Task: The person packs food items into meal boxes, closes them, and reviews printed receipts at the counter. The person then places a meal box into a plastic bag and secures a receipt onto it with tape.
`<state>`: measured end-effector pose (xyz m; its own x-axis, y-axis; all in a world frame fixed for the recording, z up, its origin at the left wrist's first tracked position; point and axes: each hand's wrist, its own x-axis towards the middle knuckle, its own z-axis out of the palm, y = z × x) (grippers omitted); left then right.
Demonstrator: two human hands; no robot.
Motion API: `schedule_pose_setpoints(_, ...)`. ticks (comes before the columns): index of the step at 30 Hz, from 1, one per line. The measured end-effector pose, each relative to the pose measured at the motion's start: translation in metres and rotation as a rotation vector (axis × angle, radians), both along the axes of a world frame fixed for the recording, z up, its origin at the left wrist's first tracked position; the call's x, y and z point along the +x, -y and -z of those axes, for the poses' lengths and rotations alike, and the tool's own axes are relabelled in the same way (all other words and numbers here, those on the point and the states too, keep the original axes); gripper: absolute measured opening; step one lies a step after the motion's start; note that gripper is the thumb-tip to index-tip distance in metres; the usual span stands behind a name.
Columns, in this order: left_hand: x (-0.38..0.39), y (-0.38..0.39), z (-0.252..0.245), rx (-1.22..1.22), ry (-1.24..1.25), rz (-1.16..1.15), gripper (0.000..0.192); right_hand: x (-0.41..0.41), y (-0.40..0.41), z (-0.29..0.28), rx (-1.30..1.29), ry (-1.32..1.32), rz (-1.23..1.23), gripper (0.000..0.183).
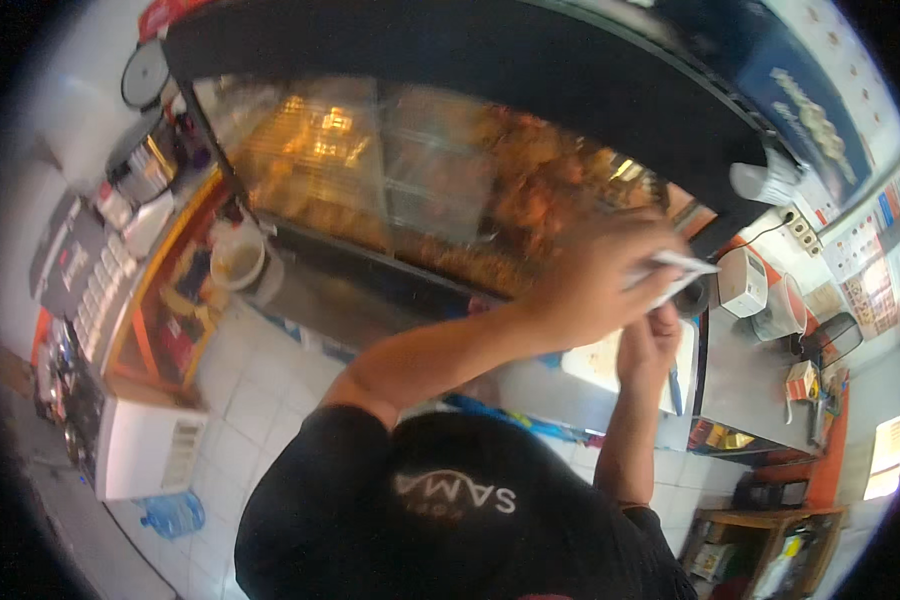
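Observation:
My left hand (596, 277) reaches across to the right, blurred, with its fingers closed on a thin white sheet (664, 292), paper or plastic. My right hand (645, 345) is just below it, its curled fingers at the sheet's lower end. Whether the right fingers truly grip the sheet is hard to see. Under the hands lies a white cutting board (592, 361), partly hidden by my right forearm. A knife with a blue handle (676, 391) rests at the board's right side. Beyond my left arm stands a glass display case (379, 172) holding browned food, blurred.
White buckets (238, 259) stand left of the case. On the right counter (742, 382) are a white appliance (742, 281), a white tub (781, 307) and a small box (801, 380). A power strip (801, 231) hangs on the wall. A water jug (174, 515) lies on the tiled floor.

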<state>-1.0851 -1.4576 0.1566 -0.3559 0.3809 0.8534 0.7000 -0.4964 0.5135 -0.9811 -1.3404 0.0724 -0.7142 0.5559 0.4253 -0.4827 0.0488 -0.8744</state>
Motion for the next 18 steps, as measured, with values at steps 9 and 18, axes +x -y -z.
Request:
schedule_pose_setpoints(9, -0.051, -0.054, -0.065, 0.53, -0.146, -0.576, 0.005, -0.056, -0.017, -0.075, 0.099, -0.027, 0.021, 0.026)
schedule_pose_setpoints(18, -0.075, -0.063, -0.057, 0.435, -0.471, -0.827, 0.015, -0.072, -0.01, -0.084, -0.006, -0.072, -0.023, 0.023)
